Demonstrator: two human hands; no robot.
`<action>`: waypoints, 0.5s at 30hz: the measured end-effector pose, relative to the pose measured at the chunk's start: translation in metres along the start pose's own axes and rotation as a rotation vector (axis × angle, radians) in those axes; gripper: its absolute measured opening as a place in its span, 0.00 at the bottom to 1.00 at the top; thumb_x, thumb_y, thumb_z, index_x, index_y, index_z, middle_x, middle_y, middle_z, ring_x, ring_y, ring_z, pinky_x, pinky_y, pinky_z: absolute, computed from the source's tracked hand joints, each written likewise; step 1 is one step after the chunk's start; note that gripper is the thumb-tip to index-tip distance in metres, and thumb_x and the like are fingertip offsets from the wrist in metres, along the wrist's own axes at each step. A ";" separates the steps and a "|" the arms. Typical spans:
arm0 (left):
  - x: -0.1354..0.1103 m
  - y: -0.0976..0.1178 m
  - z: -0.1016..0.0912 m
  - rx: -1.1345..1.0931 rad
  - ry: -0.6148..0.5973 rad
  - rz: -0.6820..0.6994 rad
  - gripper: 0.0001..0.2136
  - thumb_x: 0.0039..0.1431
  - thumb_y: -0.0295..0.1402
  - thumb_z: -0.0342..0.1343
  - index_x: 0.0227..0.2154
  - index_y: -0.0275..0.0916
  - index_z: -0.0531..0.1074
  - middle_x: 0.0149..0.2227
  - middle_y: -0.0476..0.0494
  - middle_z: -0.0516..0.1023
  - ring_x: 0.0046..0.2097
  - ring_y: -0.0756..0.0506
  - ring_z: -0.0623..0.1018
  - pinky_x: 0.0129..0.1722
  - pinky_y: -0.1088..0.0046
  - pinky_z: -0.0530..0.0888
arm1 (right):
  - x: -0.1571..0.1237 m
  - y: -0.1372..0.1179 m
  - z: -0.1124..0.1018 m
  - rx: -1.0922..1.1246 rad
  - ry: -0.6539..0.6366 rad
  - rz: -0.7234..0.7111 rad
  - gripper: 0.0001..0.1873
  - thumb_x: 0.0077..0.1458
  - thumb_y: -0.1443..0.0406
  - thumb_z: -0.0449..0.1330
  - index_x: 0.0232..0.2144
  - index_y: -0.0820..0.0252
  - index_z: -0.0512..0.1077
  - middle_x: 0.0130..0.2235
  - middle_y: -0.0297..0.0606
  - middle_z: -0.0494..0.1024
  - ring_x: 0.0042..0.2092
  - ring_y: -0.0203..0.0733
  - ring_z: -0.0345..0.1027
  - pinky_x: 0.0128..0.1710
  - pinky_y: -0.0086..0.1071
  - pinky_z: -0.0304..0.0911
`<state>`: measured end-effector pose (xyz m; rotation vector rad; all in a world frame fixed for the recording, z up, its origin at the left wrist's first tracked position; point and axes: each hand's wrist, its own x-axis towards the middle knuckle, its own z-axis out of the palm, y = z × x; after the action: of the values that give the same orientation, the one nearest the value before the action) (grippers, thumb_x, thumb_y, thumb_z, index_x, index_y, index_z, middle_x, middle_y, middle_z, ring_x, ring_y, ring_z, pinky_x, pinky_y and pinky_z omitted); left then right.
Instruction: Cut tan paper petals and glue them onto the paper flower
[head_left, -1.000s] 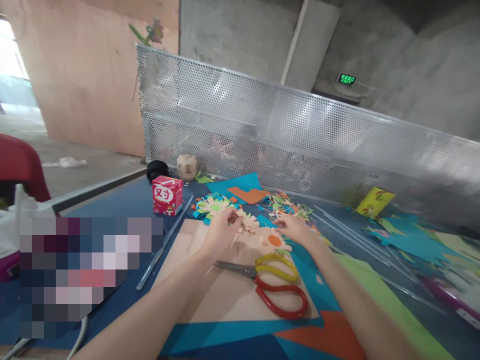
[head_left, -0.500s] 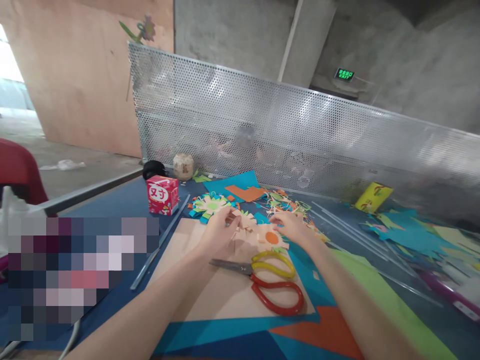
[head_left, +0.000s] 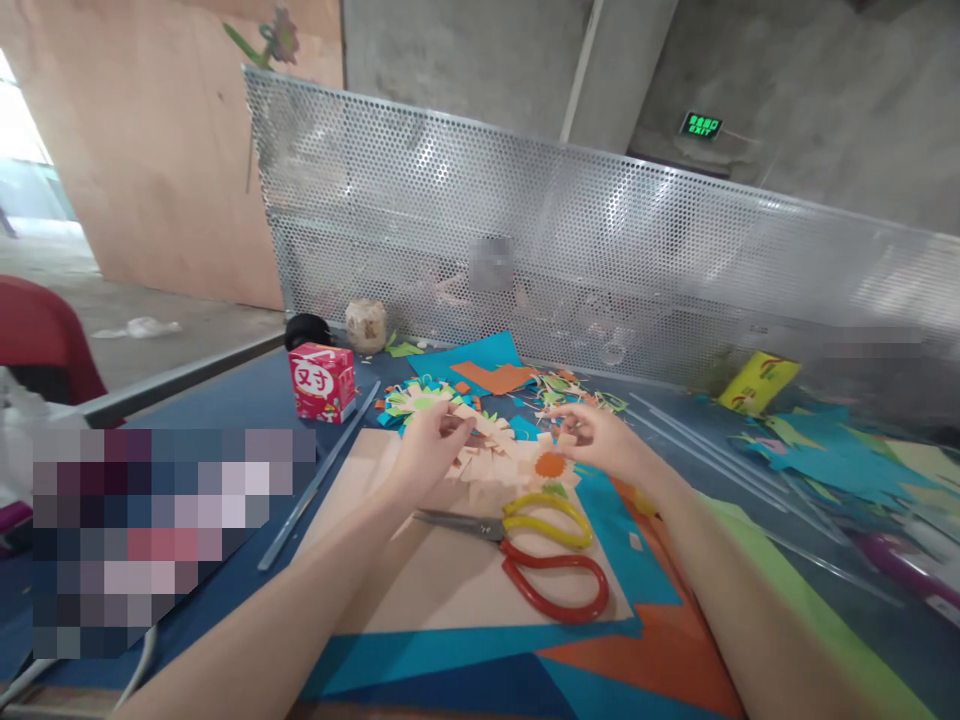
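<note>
My left hand (head_left: 429,448) has its fingers curled in a pinch at a cream cut-paper piece (head_left: 491,428); the fingertips partly hide it. On the right, my right hand (head_left: 606,438) pinches the upper petals of a cream paper flower (head_left: 550,466) with an orange centre. Below both hands, scissors (head_left: 493,528) with one yellow and one red handle lie on a cream sheet (head_left: 405,590), blades pointing left. A layered paper flower (head_left: 420,402) in green, white and blue rests just beyond my left hand.
A red box (head_left: 322,382) and clear sticks (head_left: 319,485) are at left. Behind are a jar (head_left: 366,326), blue paper (head_left: 480,352) and a perforated metal screen (head_left: 450,200). To the right lie more clear sticks (head_left: 712,455), a yellow packet (head_left: 759,383) and paper scraps (head_left: 825,445).
My right hand has shifted slightly right and up, its fingers now at the flower's upper petals. My left hand has moved slightly left. The view has tilted a little.
</note>
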<state>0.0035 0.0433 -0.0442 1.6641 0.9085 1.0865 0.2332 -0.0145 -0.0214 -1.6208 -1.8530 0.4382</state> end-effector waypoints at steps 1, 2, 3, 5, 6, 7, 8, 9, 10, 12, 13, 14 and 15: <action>0.000 0.000 0.000 -0.020 -0.004 -0.007 0.10 0.49 0.39 0.51 0.23 0.39 0.59 0.28 0.44 0.78 0.31 0.43 0.78 0.16 0.78 0.65 | 0.000 0.002 -0.001 0.022 -0.017 0.023 0.20 0.42 0.65 0.59 0.42 0.57 0.66 0.35 0.36 0.70 0.33 0.36 0.66 0.30 0.29 0.62; 0.000 0.000 0.000 -0.037 -0.006 -0.010 0.11 0.49 0.39 0.51 0.23 0.39 0.57 0.28 0.43 0.78 0.31 0.43 0.78 0.15 0.79 0.64 | -0.001 0.003 -0.002 0.037 -0.021 0.039 0.20 0.41 0.66 0.59 0.41 0.58 0.67 0.35 0.36 0.70 0.33 0.36 0.66 0.31 0.29 0.62; 0.000 0.000 0.001 -0.051 -0.007 -0.010 0.11 0.49 0.39 0.51 0.22 0.40 0.56 0.29 0.43 0.78 0.31 0.43 0.78 0.14 0.80 0.63 | -0.001 0.004 -0.003 0.053 -0.011 0.047 0.19 0.41 0.66 0.59 0.40 0.58 0.67 0.35 0.35 0.71 0.32 0.36 0.66 0.31 0.29 0.61; 0.000 0.000 0.001 -0.071 -0.011 -0.008 0.12 0.49 0.38 0.52 0.22 0.40 0.54 0.28 0.43 0.78 0.32 0.43 0.78 0.14 0.80 0.62 | -0.002 0.001 -0.005 0.118 0.018 0.047 0.18 0.40 0.66 0.59 0.38 0.59 0.67 0.31 0.34 0.71 0.30 0.35 0.65 0.30 0.29 0.61; 0.000 0.000 0.002 -0.081 -0.011 -0.003 0.12 0.49 0.37 0.52 0.22 0.40 0.54 0.27 0.44 0.77 0.32 0.43 0.78 0.14 0.81 0.62 | -0.003 -0.003 -0.006 0.175 0.035 0.046 0.18 0.40 0.66 0.60 0.39 0.59 0.67 0.30 0.33 0.71 0.29 0.35 0.65 0.29 0.29 0.61; -0.001 0.000 0.002 -0.088 -0.008 0.002 0.12 0.48 0.36 0.53 0.22 0.40 0.54 0.27 0.44 0.77 0.32 0.43 0.78 0.15 0.81 0.63 | -0.005 -0.007 -0.007 0.241 0.049 0.044 0.19 0.41 0.65 0.60 0.39 0.59 0.66 0.28 0.32 0.71 0.28 0.35 0.65 0.28 0.29 0.61; -0.001 0.001 0.003 -0.094 -0.005 0.006 0.12 0.48 0.36 0.53 0.22 0.39 0.54 0.27 0.44 0.77 0.32 0.43 0.78 0.15 0.81 0.63 | -0.006 -0.012 -0.008 0.311 0.063 0.042 0.19 0.41 0.65 0.60 0.40 0.58 0.66 0.28 0.32 0.71 0.28 0.35 0.65 0.27 0.29 0.61; -0.002 0.003 0.003 -0.098 -0.006 0.007 0.12 0.48 0.35 0.53 0.22 0.39 0.54 0.26 0.44 0.77 0.32 0.44 0.78 0.16 0.81 0.63 | -0.008 -0.018 -0.008 0.372 0.069 0.043 0.20 0.41 0.64 0.60 0.41 0.57 0.65 0.28 0.32 0.72 0.28 0.35 0.66 0.27 0.28 0.61; -0.003 0.005 0.004 -0.099 -0.010 0.003 0.11 0.48 0.35 0.53 0.23 0.39 0.55 0.26 0.44 0.77 0.32 0.44 0.78 0.17 0.81 0.64 | -0.010 -0.023 -0.008 0.417 0.069 0.040 0.21 0.41 0.64 0.60 0.42 0.57 0.64 0.28 0.32 0.72 0.29 0.36 0.66 0.27 0.28 0.61; -0.006 0.011 0.006 -0.098 -0.049 -0.018 0.10 0.49 0.34 0.53 0.24 0.38 0.56 0.27 0.43 0.78 0.32 0.45 0.78 0.18 0.80 0.65 | -0.013 -0.033 -0.006 0.456 0.052 0.026 0.22 0.41 0.63 0.61 0.42 0.55 0.63 0.27 0.31 0.72 0.29 0.36 0.67 0.26 0.28 0.61; -0.008 0.014 0.007 -0.101 -0.081 -0.027 0.10 0.49 0.34 0.53 0.24 0.38 0.57 0.27 0.43 0.78 0.32 0.45 0.78 0.19 0.80 0.66 | -0.014 -0.036 -0.005 0.452 0.041 0.019 0.22 0.41 0.62 0.61 0.42 0.55 0.63 0.27 0.31 0.72 0.29 0.36 0.67 0.25 0.28 0.61; -0.010 0.017 0.009 -0.115 -0.115 -0.035 0.10 0.49 0.34 0.54 0.24 0.38 0.58 0.27 0.42 0.78 0.33 0.46 0.78 0.20 0.79 0.66 | -0.015 -0.039 -0.003 0.440 0.028 0.015 0.22 0.41 0.62 0.61 0.41 0.55 0.64 0.27 0.32 0.71 0.28 0.35 0.66 0.25 0.28 0.61; -0.011 0.019 0.010 -0.132 -0.140 -0.046 0.09 0.48 0.35 0.54 0.25 0.37 0.58 0.27 0.43 0.78 0.32 0.46 0.78 0.20 0.79 0.67 | -0.015 -0.041 -0.001 0.422 0.012 0.012 0.22 0.41 0.63 0.62 0.41 0.55 0.64 0.27 0.32 0.71 0.28 0.35 0.66 0.26 0.28 0.61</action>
<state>0.0109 0.0246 -0.0310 1.5818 0.7644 0.9652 0.2031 -0.0374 0.0010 -1.3429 -1.6074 0.7651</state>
